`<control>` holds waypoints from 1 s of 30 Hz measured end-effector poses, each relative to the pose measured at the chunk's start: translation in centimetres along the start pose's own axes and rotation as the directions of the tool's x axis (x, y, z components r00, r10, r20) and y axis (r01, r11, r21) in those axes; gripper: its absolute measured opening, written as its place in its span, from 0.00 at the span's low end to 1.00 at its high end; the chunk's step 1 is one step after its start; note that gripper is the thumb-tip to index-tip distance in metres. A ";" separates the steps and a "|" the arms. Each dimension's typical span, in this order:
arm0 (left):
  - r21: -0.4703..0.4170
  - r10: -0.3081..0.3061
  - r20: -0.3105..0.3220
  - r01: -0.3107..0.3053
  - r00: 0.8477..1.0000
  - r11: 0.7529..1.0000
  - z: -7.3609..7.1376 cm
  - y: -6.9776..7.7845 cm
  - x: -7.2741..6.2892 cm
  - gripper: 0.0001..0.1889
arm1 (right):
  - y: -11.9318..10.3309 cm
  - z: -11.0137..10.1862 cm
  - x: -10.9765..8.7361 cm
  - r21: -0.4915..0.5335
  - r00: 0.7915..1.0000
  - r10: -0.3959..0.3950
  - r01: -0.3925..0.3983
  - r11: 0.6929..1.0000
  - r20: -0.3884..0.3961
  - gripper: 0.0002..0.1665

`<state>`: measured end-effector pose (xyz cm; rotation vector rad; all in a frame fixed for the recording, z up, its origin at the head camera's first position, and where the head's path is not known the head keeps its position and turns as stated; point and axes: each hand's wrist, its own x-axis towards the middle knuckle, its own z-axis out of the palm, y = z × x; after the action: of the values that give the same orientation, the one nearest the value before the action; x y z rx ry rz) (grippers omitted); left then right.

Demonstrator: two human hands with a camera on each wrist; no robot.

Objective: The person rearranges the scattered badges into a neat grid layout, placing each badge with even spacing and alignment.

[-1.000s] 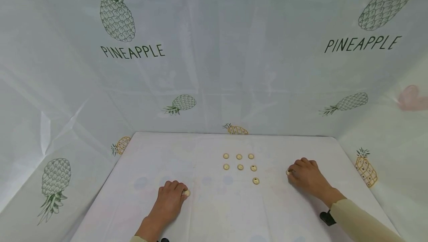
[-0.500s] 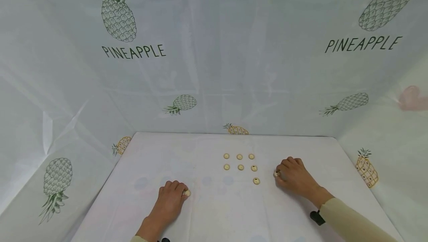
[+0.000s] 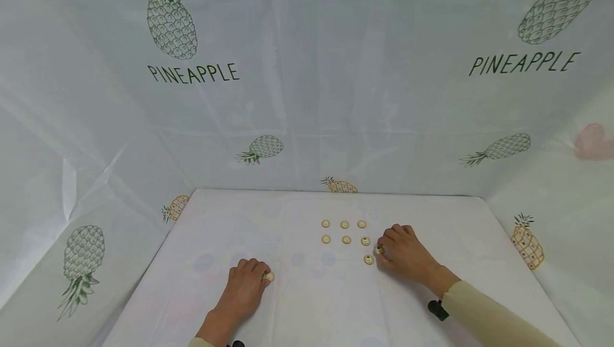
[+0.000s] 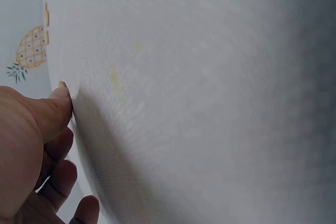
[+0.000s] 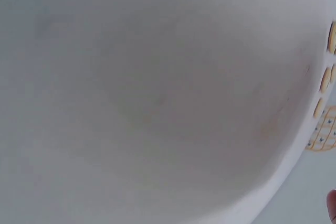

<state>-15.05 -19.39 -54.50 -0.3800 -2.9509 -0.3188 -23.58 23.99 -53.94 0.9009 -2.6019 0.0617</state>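
Observation:
In the head view, my left hand (image 3: 242, 285) rests on the white table at the left and holds a small round wooden-looking disc (image 3: 269, 276) between thumb and fingers. The left wrist view shows only the edge of that disc (image 4: 62, 84) past the thumb tip. My right hand (image 3: 408, 253) grips a similar disc with a dark mark (image 3: 379, 250). It is close to the right of another marked disc (image 3: 368, 259) that lies alone. Only a fingertip (image 5: 332, 203) of this hand shows in the right wrist view.
Two rows of pale discs (image 3: 346, 240) lie toward the back of the white table (image 3: 307, 309). A pineapple-print sheet (image 3: 307, 70) hangs behind and at both sides. The table's back edge meets this sheet.
My right hand has slid left across the table with its disc, up beside the rows. My left hand stays in place, still holding its disc.

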 end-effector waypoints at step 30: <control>-0.014 0.014 -0.005 -0.014 1.000 1.000 0.0 -0.1 -0.1 0.11 | -4.4 1.3 3.1 0.032 0.996 -0.089 0.089 0.996 0.018 0.09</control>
<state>-14.95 -19.53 -54.50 -0.4009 -2.9409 -0.3379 -23.64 18.46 -54.39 1.0325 -2.5816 0.0698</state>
